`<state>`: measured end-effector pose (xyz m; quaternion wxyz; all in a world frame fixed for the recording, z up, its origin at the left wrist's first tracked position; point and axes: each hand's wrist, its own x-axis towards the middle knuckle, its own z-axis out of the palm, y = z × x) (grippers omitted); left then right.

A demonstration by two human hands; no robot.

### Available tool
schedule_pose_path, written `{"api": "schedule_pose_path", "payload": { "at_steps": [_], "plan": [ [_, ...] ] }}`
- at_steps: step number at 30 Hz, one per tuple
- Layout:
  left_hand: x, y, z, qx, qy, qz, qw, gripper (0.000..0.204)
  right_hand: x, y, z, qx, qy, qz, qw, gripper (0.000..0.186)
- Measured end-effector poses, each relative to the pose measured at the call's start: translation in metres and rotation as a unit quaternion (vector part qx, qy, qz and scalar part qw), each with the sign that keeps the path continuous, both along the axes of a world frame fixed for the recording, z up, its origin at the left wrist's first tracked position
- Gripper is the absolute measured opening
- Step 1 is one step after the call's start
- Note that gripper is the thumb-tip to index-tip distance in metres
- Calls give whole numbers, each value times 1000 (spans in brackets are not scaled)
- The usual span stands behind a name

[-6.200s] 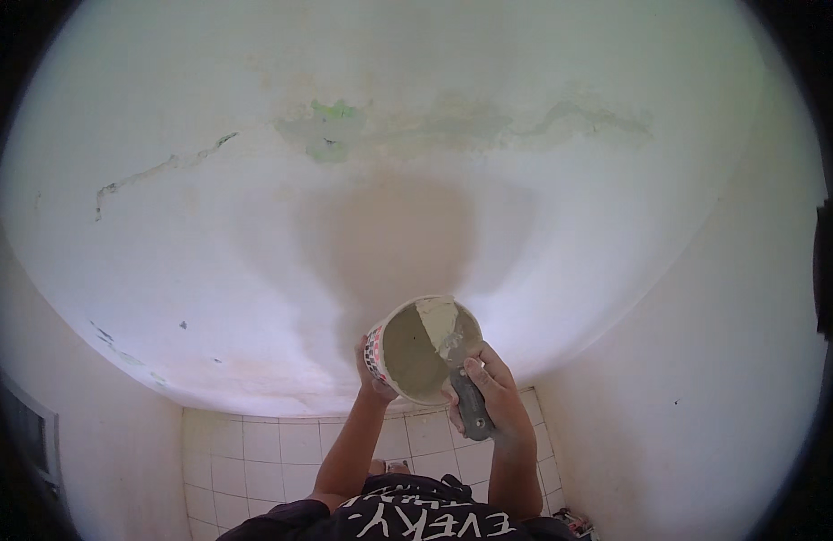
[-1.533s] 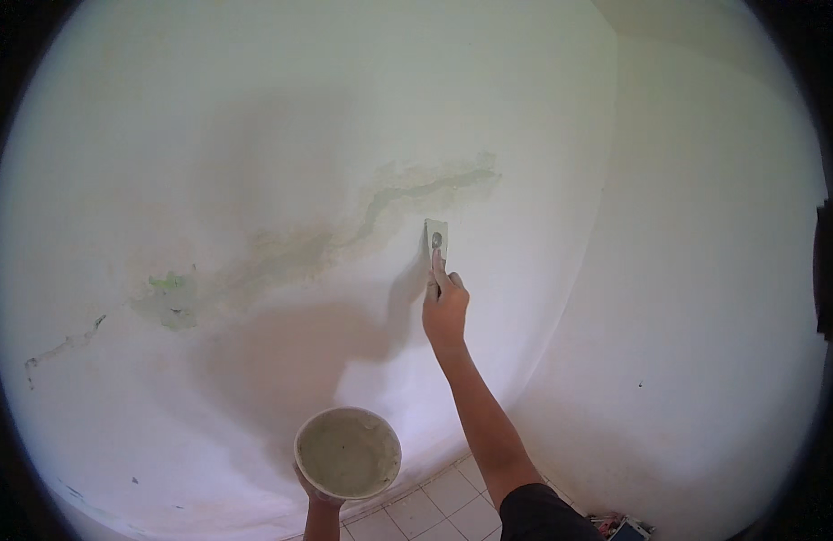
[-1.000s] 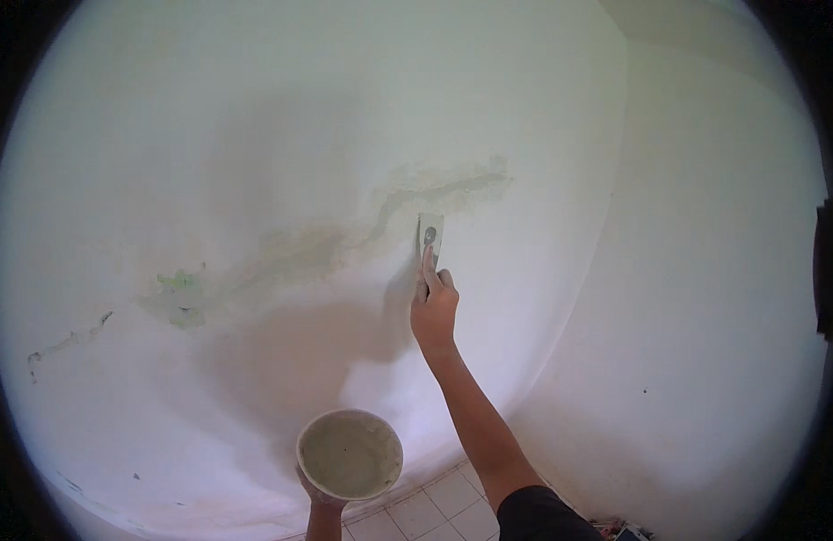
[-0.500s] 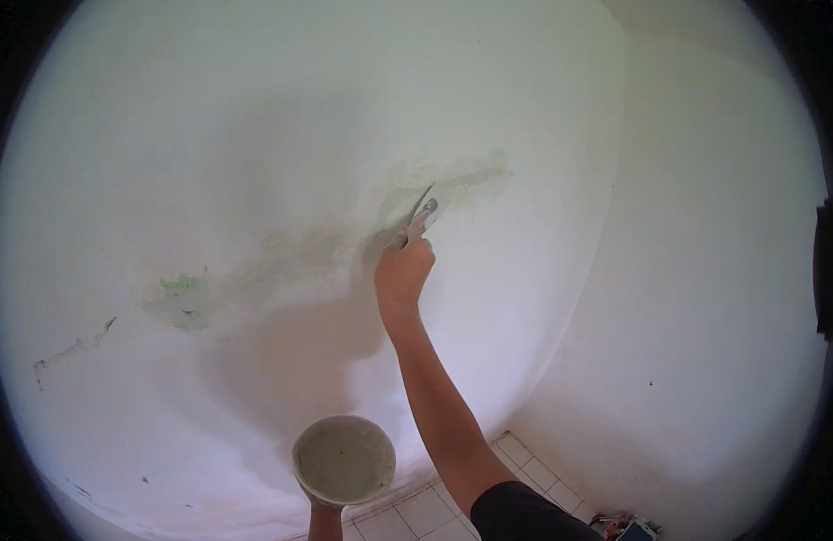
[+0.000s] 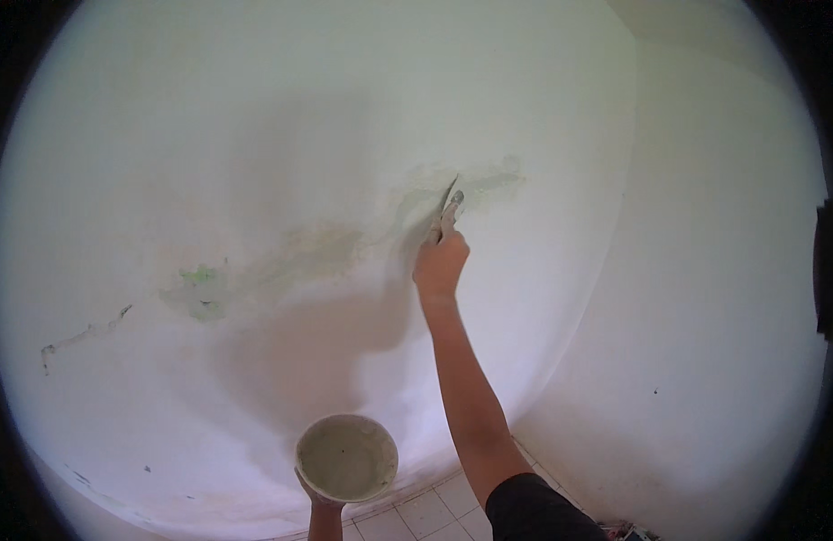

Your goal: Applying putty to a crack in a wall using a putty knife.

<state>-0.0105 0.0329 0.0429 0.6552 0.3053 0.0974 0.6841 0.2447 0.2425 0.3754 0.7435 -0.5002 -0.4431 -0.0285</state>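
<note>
My right hand [image 5: 442, 263] is closed round a trowel [image 5: 450, 197], whose thin blade edge lies against the wall or very close to it. Around the blade runs a damp grey-green patch of filler [image 5: 493, 180] on the white wall [image 5: 525, 81]. Low in front of me, my left hand [image 5: 319, 495] holds up a round bowl [image 5: 347, 458] from beneath and its left side. A smooth greyish paste coats the inside of the bowl. Most of the left hand's fingers are hidden under it.
Further left, the wall has another filled stretch [image 5: 317, 257], a chipped green spot [image 5: 200, 275] and a crack [image 5: 87, 335]. A second wall [image 5: 705, 270] meets it at a corner on the right. White floor tiles [image 5: 425, 514] and small clutter [image 5: 626, 530] lie below.
My right hand has moved a little to the right along the wall with the trowel. The view has shifted slightly, while the bowl stays held in nearly the same place.
</note>
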Motion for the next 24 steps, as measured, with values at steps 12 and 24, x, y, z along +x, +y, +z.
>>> {"api": "schedule_pose_path", "payload": {
  "at_steps": [12,24],
  "plan": [
    [-1,-12,11,-16,-28,2,999,76,-13,-35,-96,-26,-189,148,970,63],
    [7,-38,36,9,39,40,998,78,39,22,-45,16,-337,-2,941,74]
  ]
}}
